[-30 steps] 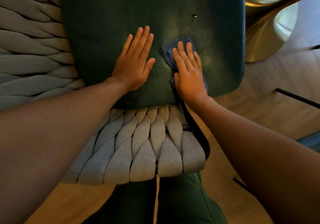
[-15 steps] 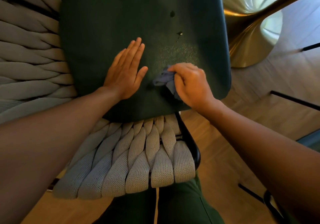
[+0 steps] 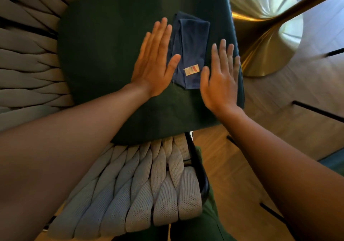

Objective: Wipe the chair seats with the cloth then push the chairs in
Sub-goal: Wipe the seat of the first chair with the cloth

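A dark green chair seat (image 3: 104, 60) fills the upper middle of the view. On its right half lies a folded blue cloth (image 3: 191, 45) with a small white label near its near end. My left hand (image 3: 154, 62) lies flat, fingers straight, on the seat at the cloth's left edge, its thumb over the cloth. To the right of the cloth my right hand (image 3: 221, 77) is open with straight fingers, a little blurred; whether it touches the seat I cannot tell. Neither hand holds the cloth.
The chair's grey woven backrest (image 3: 141, 190) curves along the near side and up the left. A brass table base (image 3: 266, 36) stands just beyond the seat's right edge on the wooden floor (image 3: 232, 175). Thin black legs of other furniture (image 3: 316, 110) cross the floor at right.
My right hand let go of the bunched cloth, which now lies folded flat on the seat. Both hands are now open on either side of it. The view moved closer.
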`<state>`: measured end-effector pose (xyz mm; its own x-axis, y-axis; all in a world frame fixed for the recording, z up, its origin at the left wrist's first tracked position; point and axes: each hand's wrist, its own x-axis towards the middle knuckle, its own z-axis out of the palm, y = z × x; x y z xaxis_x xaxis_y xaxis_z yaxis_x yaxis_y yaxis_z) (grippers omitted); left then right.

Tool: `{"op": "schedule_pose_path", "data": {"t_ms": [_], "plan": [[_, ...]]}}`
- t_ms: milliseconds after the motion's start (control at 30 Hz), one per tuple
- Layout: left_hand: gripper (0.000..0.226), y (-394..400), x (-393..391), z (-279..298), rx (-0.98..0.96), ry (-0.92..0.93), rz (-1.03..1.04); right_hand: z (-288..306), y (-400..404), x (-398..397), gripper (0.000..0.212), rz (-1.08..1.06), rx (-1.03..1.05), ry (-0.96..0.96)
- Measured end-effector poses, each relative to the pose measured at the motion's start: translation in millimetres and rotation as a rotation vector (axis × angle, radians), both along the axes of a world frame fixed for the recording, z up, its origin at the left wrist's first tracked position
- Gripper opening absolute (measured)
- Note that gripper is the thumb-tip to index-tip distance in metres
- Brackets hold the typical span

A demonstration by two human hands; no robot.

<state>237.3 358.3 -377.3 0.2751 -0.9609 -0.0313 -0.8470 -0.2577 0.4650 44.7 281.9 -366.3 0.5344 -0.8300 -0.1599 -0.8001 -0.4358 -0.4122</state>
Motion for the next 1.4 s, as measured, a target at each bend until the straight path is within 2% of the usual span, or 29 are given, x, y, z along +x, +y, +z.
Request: {"op": "schedule_pose_path", "data": {"t_ms": [133,333,467,633,900,1067,1167,1233,1300,1400], "plan": [[0.076,-36,-23,-4,0.023,-0.017,-0.044,-27,1,-31,0.062,0.147,-0.112,0.201],[0.090,-57,-51,-27,0.219,-0.229,0.012,-43,-2,-41,0.062,0.188,-0.160,0.193],[0.077,-54,-49,-29,0.206,-0.257,-0.051,-47,0,-39,0.061,0.182,-0.211,0.201],[0.058,-38,-40,-31,0.043,-0.202,-0.169,-47,-1,-39,0.063,0.192,-0.211,0.227],[0.042,-5,-30,-24,-0.137,-0.192,-0.323,-40,-1,-36,0.064,0.190,-0.184,0.243],[0.040,21,-26,-3,-0.068,0.023,-0.456,-33,-3,-31,0.063,0.148,-0.198,0.203],[0.045,26,-17,12,0.024,0.249,-0.228,-27,-7,-16,0.063,0.138,-0.181,0.181],[0.045,19,-8,22,-0.014,0.368,-0.006,-24,-11,-4,0.065,0.154,-0.172,0.174],[0.042,1,6,28,-0.142,0.388,0.145,-24,-15,8,0.067,0.163,-0.177,0.195],[0.041,-34,28,29,-0.262,0.339,0.209,-28,-19,22,0.071,0.162,-0.183,0.241]]}}
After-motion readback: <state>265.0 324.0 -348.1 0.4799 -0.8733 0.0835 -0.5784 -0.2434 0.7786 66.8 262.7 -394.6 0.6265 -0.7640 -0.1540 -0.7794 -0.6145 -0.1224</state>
